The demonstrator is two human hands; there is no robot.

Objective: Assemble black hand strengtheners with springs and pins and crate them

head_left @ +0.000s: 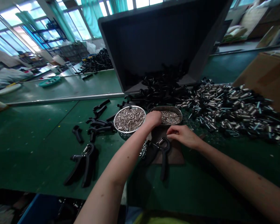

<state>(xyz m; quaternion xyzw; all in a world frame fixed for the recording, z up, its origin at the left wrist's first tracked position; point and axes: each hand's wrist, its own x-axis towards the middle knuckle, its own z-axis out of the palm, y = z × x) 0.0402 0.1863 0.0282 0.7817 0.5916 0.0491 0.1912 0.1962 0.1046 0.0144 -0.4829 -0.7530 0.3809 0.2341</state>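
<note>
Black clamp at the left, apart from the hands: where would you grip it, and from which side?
I'd close a hand around both handles of the black clamp, coming from the near edge of the green table. The handles splay toward that edge, while the spring and head sit at the far end, with loose black parts beyond.

clamp (163,163) between forearms (124,158), free tabletop (182,189) nearer

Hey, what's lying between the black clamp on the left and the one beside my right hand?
In the head view, your left forearm crosses that stretch, with small silver rings lying beside the second clamp.
</note>
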